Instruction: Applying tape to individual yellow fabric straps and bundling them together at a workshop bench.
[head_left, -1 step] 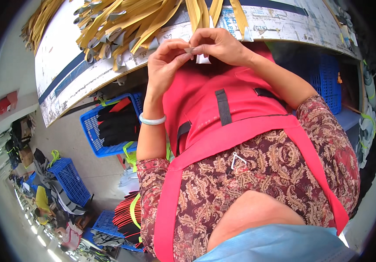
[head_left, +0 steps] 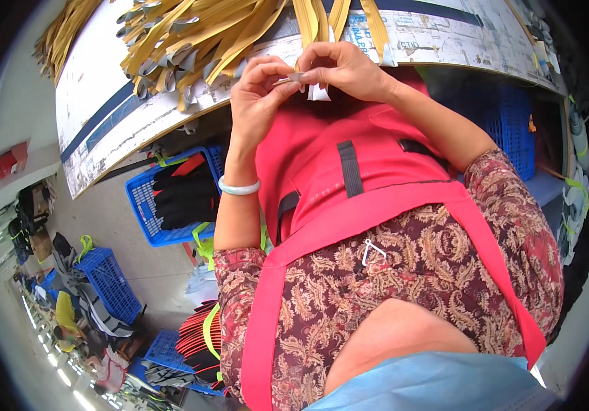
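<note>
In front of my red apron [head_left: 349,151], at the table's near edge, both hands are raised close together. Thumb and fingers of my left hand [head_left: 260,92] pinch a small greyish piece [head_left: 294,77], whose thin edge shows between the fingertips. My right hand [head_left: 346,70] pinches the same piece from the other side. Just behind the hands, long mustard-yellow strips [head_left: 306,24] hang toward the edge. A white tab [head_left: 319,93] shows below my right fingers. Whether the held piece belongs to one of the strips is hidden by my fingers.
A large heap of yellow strips with grey ends [head_left: 185,41] lies on the white-topped table [head_left: 96,89]. Below left stands a blue basket [head_left: 171,236] with black pieces. Another blue basket [head_left: 113,284] is farther left, and a blue crate [head_left: 513,130] sits under the table at right.
The small piece has turned slightly between my fingertips, and its thin edge now shows toward the left hand. Both hands stay in nearly the same place.
</note>
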`<state>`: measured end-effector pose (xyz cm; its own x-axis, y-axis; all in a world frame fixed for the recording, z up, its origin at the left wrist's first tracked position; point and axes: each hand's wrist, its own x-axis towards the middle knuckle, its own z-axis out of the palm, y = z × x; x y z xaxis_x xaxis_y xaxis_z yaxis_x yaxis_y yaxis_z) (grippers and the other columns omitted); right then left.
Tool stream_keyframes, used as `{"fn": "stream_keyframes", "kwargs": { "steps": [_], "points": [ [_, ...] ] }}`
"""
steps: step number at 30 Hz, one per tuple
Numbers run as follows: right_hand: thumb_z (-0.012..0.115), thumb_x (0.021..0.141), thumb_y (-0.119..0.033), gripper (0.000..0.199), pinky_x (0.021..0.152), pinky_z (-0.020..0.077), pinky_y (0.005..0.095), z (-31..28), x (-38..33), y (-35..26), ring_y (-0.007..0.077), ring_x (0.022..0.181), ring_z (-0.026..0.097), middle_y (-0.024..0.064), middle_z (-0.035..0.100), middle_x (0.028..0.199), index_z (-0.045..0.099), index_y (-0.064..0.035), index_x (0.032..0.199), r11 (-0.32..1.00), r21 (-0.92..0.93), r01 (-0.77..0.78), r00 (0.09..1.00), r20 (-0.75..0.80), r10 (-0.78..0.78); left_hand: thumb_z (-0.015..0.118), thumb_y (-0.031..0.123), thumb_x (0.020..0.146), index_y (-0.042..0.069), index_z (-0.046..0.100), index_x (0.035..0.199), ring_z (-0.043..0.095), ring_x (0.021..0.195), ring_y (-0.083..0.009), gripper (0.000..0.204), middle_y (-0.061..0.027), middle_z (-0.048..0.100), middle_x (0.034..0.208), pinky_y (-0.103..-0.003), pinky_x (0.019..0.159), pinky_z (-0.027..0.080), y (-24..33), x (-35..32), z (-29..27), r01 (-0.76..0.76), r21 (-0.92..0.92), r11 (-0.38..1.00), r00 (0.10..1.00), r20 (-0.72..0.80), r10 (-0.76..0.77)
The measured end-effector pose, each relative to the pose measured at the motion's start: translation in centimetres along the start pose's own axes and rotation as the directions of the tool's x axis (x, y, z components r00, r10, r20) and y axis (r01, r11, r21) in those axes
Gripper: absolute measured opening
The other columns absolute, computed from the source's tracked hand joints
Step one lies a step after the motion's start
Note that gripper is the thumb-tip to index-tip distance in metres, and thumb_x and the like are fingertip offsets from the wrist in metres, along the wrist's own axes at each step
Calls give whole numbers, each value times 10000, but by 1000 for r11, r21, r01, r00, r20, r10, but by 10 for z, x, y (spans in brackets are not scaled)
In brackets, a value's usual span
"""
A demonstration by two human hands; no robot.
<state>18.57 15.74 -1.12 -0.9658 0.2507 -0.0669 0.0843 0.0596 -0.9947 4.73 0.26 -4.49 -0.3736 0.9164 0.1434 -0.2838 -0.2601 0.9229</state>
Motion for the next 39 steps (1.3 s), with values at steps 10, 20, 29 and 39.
{"fn": "stream_keyframes", "kwargs": {
  "steps": [10,20,29,39],
  "points": [
    [657,906,-182,157,631,448,223,-3,36,-10,86,722,568,14,603,812,608,-33,916,1000,-3,0,1000,-2,0,705,14,839,-5,627,1038,677,863,-174,215,-95,674,962,-300,762,589,18,20,-22,138,-102,985,984,-101,-148],
    [623,881,-99,72,619,438,215,-32,37,-18,67,666,535,-20,580,789,618,-40,923,987,-97,-126,985,110,136,811,62,707,37,687,818,608,705,-85,168,-1,663,756,-236,665,487,12,34,-9,82,-102,991,996,-38,-87],
    [691,899,-135,163,536,380,165,-53,67,-36,29,591,472,-23,536,772,544,-73,929,983,170,-68,967,253,23,826,4,678,8,669,809,641,713,-100,204,-38,686,760,-247,666,517,47,40,3,-72,-83,994,988,-141,59],
    [635,910,-41,91,619,449,255,20,77,-16,127,658,535,48,523,746,554,-9,886,756,-585,292,931,-8,-366,567,-55,704,3,531,796,612,683,-281,114,-139,544,676,-387,610,485,15,28,3,-84,864,497,686,-312,658]
  ]
}}
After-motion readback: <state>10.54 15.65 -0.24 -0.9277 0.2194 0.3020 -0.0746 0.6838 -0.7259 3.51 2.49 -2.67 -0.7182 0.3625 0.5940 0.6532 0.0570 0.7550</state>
